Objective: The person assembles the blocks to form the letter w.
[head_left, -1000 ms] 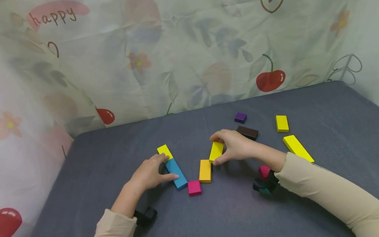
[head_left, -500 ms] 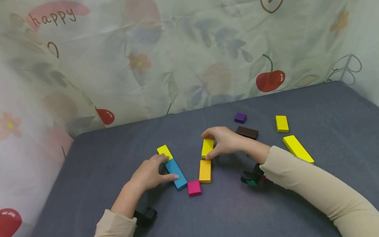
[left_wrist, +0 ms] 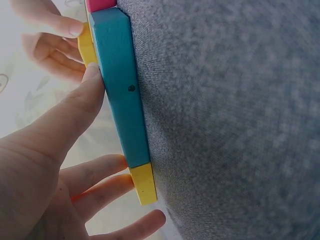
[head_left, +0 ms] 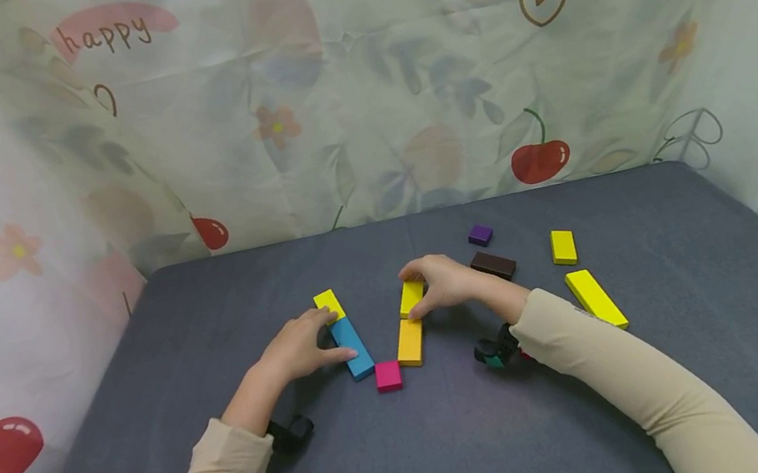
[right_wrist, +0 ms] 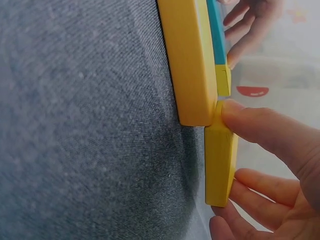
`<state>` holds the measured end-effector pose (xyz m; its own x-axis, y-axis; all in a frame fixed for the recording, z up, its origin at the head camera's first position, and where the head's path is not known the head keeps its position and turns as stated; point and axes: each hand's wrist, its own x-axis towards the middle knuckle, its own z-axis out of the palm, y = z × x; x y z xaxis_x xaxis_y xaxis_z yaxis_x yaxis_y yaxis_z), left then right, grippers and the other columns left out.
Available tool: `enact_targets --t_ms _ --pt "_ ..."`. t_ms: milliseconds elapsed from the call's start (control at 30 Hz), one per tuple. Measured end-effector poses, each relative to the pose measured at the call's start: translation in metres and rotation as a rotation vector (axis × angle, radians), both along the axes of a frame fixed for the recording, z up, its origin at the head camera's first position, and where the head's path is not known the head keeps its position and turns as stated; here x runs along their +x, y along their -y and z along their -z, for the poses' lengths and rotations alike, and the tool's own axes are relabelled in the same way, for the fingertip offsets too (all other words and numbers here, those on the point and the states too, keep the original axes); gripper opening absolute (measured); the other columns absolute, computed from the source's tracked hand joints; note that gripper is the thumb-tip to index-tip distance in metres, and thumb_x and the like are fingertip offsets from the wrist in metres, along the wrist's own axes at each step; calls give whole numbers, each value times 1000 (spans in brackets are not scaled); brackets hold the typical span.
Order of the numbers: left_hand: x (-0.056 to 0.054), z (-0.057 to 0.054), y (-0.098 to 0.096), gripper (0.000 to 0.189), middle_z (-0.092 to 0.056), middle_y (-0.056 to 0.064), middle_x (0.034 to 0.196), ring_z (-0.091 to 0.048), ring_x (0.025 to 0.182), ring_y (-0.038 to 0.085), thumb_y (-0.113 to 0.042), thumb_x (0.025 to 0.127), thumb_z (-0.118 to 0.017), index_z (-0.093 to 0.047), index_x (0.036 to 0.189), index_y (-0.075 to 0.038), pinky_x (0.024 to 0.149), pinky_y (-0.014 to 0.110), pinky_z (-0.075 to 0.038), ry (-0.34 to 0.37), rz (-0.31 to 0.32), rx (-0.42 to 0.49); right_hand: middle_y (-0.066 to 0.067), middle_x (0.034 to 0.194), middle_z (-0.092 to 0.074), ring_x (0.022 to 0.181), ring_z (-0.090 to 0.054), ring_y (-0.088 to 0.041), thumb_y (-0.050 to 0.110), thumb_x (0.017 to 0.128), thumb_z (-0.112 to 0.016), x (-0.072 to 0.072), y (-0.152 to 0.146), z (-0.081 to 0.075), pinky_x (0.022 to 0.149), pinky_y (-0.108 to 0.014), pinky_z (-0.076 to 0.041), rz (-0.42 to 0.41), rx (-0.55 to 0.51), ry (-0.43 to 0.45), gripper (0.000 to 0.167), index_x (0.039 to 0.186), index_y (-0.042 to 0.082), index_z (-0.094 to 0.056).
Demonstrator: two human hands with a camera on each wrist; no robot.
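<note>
My left hand point(head_left: 298, 347) rests its thumb on the blue block point(head_left: 362, 364), its other fingertips touching near the seam with a small yellow block point(head_left: 327, 300). These two blocks lie end to end, slanting. A magenta block point(head_left: 388, 376) sits at their near end. From its other side an orange-yellow block point(head_left: 410, 343) slants away. My right hand point(head_left: 446, 280) pinches a yellow block point(head_left: 410, 295) between thumb and fingers, at the orange-yellow block's far end. In the right wrist view, this held yellow block point(right_wrist: 220, 162) meets the orange-yellow block's end; whether it rests on the cloth I cannot tell.
A dark brown block point(head_left: 494, 265) and a purple block point(head_left: 480, 235) lie beyond my right hand. Farther right are a short yellow block point(head_left: 564, 247) and a long yellow block point(head_left: 596, 300). Another magenta piece is mostly hidden under my right wrist. Grey cloth point(head_left: 403, 460) covers the table.
My right hand has moved left and slightly away with the yellow block, bringing it into line with the orange-yellow block's far end. My left hand has stayed in place.
</note>
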<state>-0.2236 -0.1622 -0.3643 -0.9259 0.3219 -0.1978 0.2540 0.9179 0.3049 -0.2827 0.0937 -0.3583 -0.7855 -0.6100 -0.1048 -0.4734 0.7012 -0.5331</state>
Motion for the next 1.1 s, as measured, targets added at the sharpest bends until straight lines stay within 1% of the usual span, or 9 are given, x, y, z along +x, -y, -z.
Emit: enact_targets --t_ms 233,600,800,1100 --pt "0 0 0 78 -40 21 144 -42 127 40 -48 81 -67 -42 139 -2 104 53 -38 0 -5 -1 -19 130 -55 119 -53 -32 24 79 -74 -2 1 3 103 -42 -42 -10 1 13 62 130 -4 -50" --pt "0 -2 0 75 -40 20 144 -40 130 41 -46 82 -67 -43 138 -2 106 54 -36 7 -5 16 -19 132 -55 122 -51 -32 23 81 -73 -4 1 2 104 -42 -42 -19 12 49 61 130 -4 -50" --pt "0 -3 0 76 -39 20 145 -39 130 41 -46 82 -67 -42 139 -2 106 53 -36 8 -8 11 -19 134 -53 124 -50 -32 22 82 -72 -5 0 4 105 -42 -40 -18 3 73 61 131 -4 -48" --pt "1 -3 -1 76 -39 20 145 -40 130 41 -46 82 -67 -42 139 -3 105 53 -36 10 -12 11 -20 136 -51 125 -49 -33 22 82 -71 -3 -3 6 105 -43 -40 -13 -40 96 63 133 -4 -46"
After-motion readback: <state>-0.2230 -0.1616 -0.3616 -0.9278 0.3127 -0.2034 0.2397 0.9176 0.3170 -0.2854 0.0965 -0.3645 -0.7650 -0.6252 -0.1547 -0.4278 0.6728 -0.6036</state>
